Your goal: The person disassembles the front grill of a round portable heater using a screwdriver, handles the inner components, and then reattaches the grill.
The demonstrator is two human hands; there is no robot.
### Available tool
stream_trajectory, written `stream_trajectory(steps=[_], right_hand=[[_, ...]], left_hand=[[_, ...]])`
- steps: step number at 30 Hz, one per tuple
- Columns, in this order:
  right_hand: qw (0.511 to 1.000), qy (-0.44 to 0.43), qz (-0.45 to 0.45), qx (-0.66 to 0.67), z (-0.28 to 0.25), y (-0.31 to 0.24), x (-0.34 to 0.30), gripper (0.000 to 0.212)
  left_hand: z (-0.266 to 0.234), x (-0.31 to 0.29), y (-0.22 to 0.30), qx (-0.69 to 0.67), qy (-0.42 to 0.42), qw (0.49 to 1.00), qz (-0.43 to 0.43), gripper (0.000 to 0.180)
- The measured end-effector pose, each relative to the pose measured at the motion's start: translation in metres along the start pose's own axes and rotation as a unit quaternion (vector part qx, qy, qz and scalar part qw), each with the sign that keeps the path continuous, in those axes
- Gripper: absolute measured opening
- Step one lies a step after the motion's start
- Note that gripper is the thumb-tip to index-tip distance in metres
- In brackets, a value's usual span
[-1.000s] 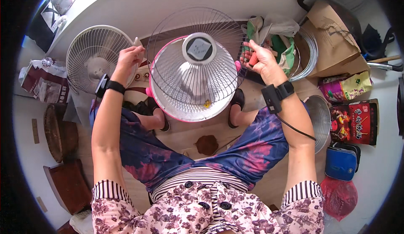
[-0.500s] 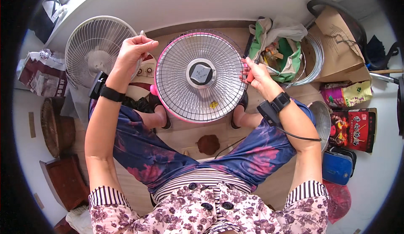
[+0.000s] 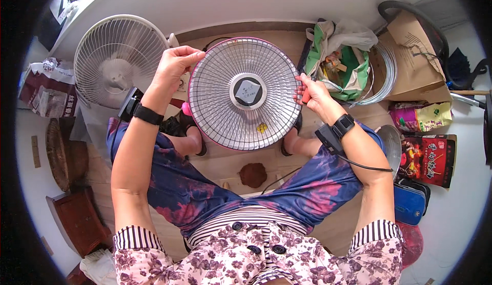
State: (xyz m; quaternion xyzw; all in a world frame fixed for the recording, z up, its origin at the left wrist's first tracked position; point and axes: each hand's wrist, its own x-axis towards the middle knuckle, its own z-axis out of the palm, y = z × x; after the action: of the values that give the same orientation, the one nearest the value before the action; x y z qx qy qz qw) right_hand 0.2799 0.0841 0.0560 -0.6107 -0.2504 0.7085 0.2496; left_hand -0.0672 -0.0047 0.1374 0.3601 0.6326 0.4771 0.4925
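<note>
While its wire grille (image 3: 220, 88) faces up, the pink-rimmed round heater (image 3: 246, 118) sits upper centre of the frame, between the person's feet and the wall (image 3: 277, 3). Grille has a pale hub (image 3: 248, 91) with a dark centre; yellow sticker (image 3: 262, 128) below it, pink knob (image 3: 186, 109) at the rim's left.

From where I stand, hands are apart, one each side of the heater. Left hand (image 3: 177, 66): thumb and fingers pinched together at the upper-left rim; can't tell if anything's between them. Right hand (image 3: 313, 93): curled round a red handle (image 3: 306, 96), fingertips at the right rim; tool's far end not clear to me.

White fan (image 3: 115, 72) upper left, purple-and-white bag (image 3: 51, 90) beyond it at the left edge. Upper right: green-and-white bag (image 3: 353, 75), wire coil (image 3: 389, 82), torn cardboard box (image 3: 417, 49). Right side: red package (image 3: 428, 159), blue case (image 3: 408, 204) below. Brown lump (image 3: 252, 175) on the floor, centre, between the legs. Wicker basket (image 3: 59, 154) mid-left, reddish-brown box (image 3: 77, 221) lower left.
</note>
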Motion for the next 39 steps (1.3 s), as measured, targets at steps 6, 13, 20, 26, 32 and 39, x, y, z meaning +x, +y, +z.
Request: stream_trajectory(steps=[6, 13, 20, 26, 32, 39], right_hand=[[1.000, -0.021, 0.015, 0.010, -0.002, 0.005, 0.002, 0.029], [1.000, -0.014, 0.014, 0.003, 0.000, 0.006, 0.000, 0.028], [1.000, -0.009, 0.013, 0.007, -0.003, 0.007, 0.002, 0.026], [1.000, 0.011, 0.013, 0.011, 0.004, 0.007, -0.001, 0.026], [1.000, 0.020, 0.014, 0.006, -0.001, 0.011, -0.002, 0.027], [0.999, 0.025, 0.015, 0.014, 0.003, 0.011, -0.005, 0.028]], left_hand=[[0.003, -0.001, 0.006, -0.046, -0.017, 0.999, 0.002, 0.009], [0.006, 0.005, -0.003, -0.069, -0.014, 0.998, -0.008, 0.014], [0.009, 0.009, -0.005, -0.060, -0.021, 0.998, -0.006, 0.011], [0.002, 0.009, -0.003, -0.054, -0.042, 0.998, -0.007, 0.008], [0.008, 0.006, -0.007, -0.072, -0.025, 0.997, -0.005, 0.013], [0.001, 0.009, -0.010, -0.082, -0.027, 0.996, -0.006, 0.009]])
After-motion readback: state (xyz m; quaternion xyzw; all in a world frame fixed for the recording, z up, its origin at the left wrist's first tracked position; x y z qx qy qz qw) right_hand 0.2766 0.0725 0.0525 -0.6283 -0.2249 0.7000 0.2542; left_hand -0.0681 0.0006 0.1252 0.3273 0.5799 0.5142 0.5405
